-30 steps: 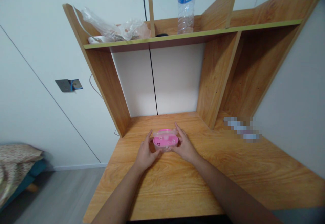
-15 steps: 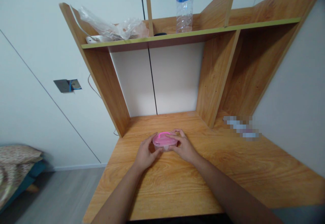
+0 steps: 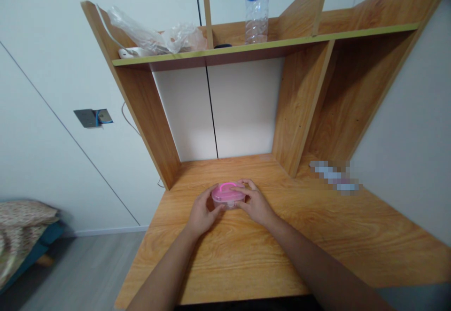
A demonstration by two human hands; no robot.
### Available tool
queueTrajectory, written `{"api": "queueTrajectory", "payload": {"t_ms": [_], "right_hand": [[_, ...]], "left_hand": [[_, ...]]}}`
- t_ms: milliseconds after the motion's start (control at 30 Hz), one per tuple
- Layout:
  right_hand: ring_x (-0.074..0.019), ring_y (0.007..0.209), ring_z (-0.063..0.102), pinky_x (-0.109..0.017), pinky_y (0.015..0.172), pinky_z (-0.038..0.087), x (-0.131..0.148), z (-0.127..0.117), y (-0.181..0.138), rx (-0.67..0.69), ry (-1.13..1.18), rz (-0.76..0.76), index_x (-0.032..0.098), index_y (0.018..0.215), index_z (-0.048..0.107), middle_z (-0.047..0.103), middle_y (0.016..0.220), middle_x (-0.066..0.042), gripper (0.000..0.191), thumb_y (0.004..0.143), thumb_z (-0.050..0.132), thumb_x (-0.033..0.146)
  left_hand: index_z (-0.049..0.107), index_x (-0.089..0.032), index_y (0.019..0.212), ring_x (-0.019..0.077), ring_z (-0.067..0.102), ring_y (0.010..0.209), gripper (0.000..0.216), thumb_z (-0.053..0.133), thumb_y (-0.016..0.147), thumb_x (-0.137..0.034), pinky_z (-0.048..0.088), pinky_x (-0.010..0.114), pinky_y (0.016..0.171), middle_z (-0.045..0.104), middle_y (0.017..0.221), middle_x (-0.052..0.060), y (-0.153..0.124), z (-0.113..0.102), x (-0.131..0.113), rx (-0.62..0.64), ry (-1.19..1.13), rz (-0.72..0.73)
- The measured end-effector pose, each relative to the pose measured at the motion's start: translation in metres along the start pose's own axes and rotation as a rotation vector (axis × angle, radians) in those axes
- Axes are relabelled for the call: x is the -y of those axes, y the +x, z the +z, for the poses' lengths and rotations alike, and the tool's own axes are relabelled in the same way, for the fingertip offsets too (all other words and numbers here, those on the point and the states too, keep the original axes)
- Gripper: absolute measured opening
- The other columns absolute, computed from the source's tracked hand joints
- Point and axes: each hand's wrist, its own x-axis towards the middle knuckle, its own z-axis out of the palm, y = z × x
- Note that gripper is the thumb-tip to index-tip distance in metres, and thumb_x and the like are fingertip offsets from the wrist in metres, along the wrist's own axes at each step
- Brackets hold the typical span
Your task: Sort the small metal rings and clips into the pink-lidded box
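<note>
A small pink plastic box (image 3: 227,194) with a clear lid and a pink handle stands on the wooden desk (image 3: 246,254), in the middle near the back. My left hand (image 3: 201,213) grips its left side with fingers curled round it. My right hand (image 3: 256,203) holds the right side, its fingers bent over the lid's edge. The lid lies flat on the box.
A shelf (image 3: 268,45) above the desk carries a clear water bottle (image 3: 257,8), a crumpled plastic bag (image 3: 158,38) and a white object beside it. A blurred item (image 3: 334,174) lies in the right alcove. A bed corner (image 3: 21,231) shows at far left.
The box's lid stood raised a second ago and now lies down on the box. My right fingers, stretched out then, have curled over the lid.
</note>
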Motion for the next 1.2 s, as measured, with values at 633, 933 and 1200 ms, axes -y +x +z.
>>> {"api": "queueTrajectory", "payload": {"t_ms": [633,933,1200], "right_hand": [[-0.0268,0.128,0.054,-0.046,0.113,0.041,0.009,-0.001,-0.002,0.049,0.045,-0.056,0.031,0.128,0.067,0.059,0.134,-0.008,0.058,0.073,0.085,0.037],[-0.0258,0.128,0.053,-0.044,0.112,0.043,0.011,-0.002,-0.004,0.082,-0.063,-0.120,0.034,0.144,0.050,0.055,0.137,-0.007,0.069,0.080,0.079,0.032],[-0.0277,0.131,0.051,-0.046,0.113,0.043,0.003,0.004,-0.006,0.092,-0.228,-0.140,0.036,0.148,0.044,0.050,0.141,-0.008,0.071,0.085,0.074,0.036]], "left_hand": [[0.050,-0.019,0.134,0.0279,0.061,0.120,0.064,0.079,0.080,-0.038,0.046,0.044,0.106,0.062,0.131,0.013,0.000,0.000,-0.011,-0.014,-0.070,-0.037],[0.051,-0.021,0.132,0.0270,0.062,0.116,0.059,0.078,0.081,-0.035,0.049,0.043,0.102,0.064,0.127,0.011,0.000,0.000,-0.013,-0.011,-0.037,-0.012],[0.043,-0.021,0.142,0.0303,0.057,0.127,0.062,0.069,0.089,-0.040,0.044,0.049,0.108,0.058,0.138,0.015,-0.004,0.005,-0.003,0.012,0.090,0.006]]}}
